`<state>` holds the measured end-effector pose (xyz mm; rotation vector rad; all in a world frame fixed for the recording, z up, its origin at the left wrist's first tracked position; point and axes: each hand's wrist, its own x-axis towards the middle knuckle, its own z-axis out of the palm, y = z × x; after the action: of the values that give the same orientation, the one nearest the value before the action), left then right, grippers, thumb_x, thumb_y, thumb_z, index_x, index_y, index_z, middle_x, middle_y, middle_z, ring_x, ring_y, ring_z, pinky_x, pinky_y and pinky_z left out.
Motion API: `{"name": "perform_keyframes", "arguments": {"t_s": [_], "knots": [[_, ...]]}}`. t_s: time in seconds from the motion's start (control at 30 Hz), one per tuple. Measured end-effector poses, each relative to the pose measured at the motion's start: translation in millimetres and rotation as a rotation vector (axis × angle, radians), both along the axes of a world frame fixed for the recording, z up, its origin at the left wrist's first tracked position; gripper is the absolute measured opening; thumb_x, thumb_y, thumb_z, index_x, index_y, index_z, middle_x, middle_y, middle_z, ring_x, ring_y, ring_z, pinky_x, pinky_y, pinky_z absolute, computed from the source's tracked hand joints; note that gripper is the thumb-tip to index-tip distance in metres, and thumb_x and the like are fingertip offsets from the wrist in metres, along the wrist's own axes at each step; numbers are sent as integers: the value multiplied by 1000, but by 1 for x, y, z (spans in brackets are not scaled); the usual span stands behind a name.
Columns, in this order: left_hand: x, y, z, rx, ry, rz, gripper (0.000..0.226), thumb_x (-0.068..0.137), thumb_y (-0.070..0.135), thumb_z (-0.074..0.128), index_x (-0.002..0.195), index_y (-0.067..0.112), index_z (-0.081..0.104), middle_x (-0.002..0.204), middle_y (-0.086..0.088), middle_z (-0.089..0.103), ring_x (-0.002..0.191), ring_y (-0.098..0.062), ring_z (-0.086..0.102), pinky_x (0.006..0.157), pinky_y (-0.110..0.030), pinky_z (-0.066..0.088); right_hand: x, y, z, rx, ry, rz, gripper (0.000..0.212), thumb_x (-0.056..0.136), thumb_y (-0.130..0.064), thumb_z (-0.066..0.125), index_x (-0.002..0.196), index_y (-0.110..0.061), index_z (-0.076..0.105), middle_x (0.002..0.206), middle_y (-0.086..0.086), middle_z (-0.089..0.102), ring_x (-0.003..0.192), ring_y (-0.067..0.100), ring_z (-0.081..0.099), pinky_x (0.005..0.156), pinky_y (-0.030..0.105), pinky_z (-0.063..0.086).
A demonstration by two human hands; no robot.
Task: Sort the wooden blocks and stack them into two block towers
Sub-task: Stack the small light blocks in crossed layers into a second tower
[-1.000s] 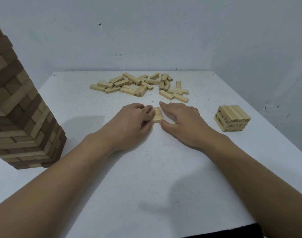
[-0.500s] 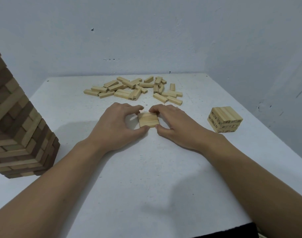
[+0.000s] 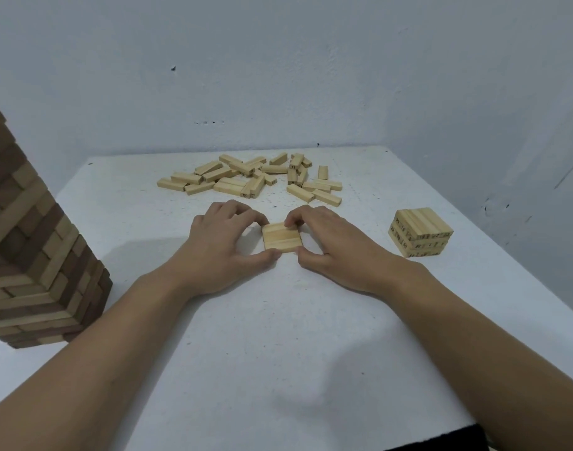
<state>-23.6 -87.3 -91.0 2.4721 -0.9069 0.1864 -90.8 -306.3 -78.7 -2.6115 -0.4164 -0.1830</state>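
A flat square layer of three pale wooden blocks [image 3: 282,237] lies on the white table [image 3: 278,336] between my hands. My left hand [image 3: 223,249] pinches its left side with thumb and curled fingers. My right hand [image 3: 330,245] pinches its right side the same way, a fingertip resting on the top. A loose pile of pale blocks [image 3: 252,179] lies further back. A short stack of numbered pale blocks [image 3: 420,231] stands at the right. A tall tower of mixed light and dark blocks [image 3: 28,255] rises at the left.
Grey walls close the table at the back and right. The table's near edge runs bottom right, with a dark strip [image 3: 441,441] below it. The tall tower leans close to my left forearm.
The blocks between my hands, first bunched and mostly hidden, now lie squared as a flat three-block layer. My hands have spread apart to its sides. The camera view has shifted slightly.
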Motion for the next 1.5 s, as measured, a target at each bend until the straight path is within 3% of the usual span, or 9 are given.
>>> {"name": "perform_keyframes", "arguments": {"t_s": [0.2, 0.5, 0.6, 0.67, 0.73, 0.83, 1.1, 1.23, 1.5], "knots": [[-6, -6, 7, -53, -90, -44, 63, 79, 74, 42, 120, 29, 59, 110, 16, 53, 111, -8, 40, 93, -37, 30, -6, -2, 6, 14, -77, -23, 24, 93, -37, 48, 116, -38, 49, 117, -13, 54, 116, 14, 45, 98, 35, 41], [-16, -30, 34, -183, -218, -71, 54, 87, 67, 47, 118, 26, 61, 109, 14, 53, 111, -12, 46, 98, -40, 35, -27, -23, 40, 128, -207, -32, 19, 92, -30, 52, 111, -32, 55, 122, -21, 56, 120, -2, 43, 109, 25, 21], [-25, -49, 43, -175, -194, -104, 56, 87, 70, 44, 120, 28, 59, 111, 15, 53, 111, -10, 44, 101, -40, 33, -40, -44, 45, 215, -176, -64, 18, 93, -31, 59, 111, -35, 58, 128, -23, 56, 116, -8, 44, 103, 24, 27], [-30, -68, 48, -192, -174, -122, 57, 85, 72, 43, 119, 29, 59, 110, 14, 54, 111, -9, 44, 102, -42, 33, -48, -61, 47, 309, -128, -103, 22, 89, -38, 60, 112, -39, 59, 132, -19, 58, 105, 11, 57, 94, 34, 42], [-34, -89, 50, -215, -136, -145, 58, 83, 72, 42, 118, 30, 59, 108, 13, 53, 109, -8, 44, 101, -43, 35, -55, -80, 49, 392, -103, -131, 24, 89, -35, 61, 112, -35, 60, 132, -19, 60, 110, 26, 63, 101, 49, 45], [-37, -122, 47, -232, -73, -173, 59, 80, 75, 41, 116, 32, 59, 106, 14, 52, 108, -8, 44, 101, -41, 34, -63, -108, 46, 474, -110, -156, 21, 88, -25, 64, 109, -27, 61, 129, -19, 65, 126, 7, 56, 114, 43, 36], [-36, -181, 16, -342, 25, -164, 47, 73, 77, 45, 108, 46, 52, 108, 19, 48, 112, 2, 41, 92, -33, 26, -69, -153, 20, 583, -103, -243, 21, 94, -8, 69, 105, -23, 60, 127, -17, 68, 129, 10, 56, 112, 48, 39], [-38, -189, 8, -374, -13, -153, 45, 75, 75, 48, 109, 46, 52, 109, 20, 48, 115, 1, 42, 87, -26, 18, -70, -158, 16, 615, -97, -255, 20, 89, -18, 66, 106, -24, 59, 127, -18, 68, 130, 9, 55, 109, 45, 40], [-39, -186, 6, -357, -35, -131, 46, 72, 76, 49, 105, 44, 55, 108, 20, 49, 115, 0, 42, 90, -30, 18, -71, -159, 10, 576, -67, -263, 22, 94, -9, 67, 108, -25, 59, 128, -20, 67, 131, 7, 54, 110, 47, 41]]}}
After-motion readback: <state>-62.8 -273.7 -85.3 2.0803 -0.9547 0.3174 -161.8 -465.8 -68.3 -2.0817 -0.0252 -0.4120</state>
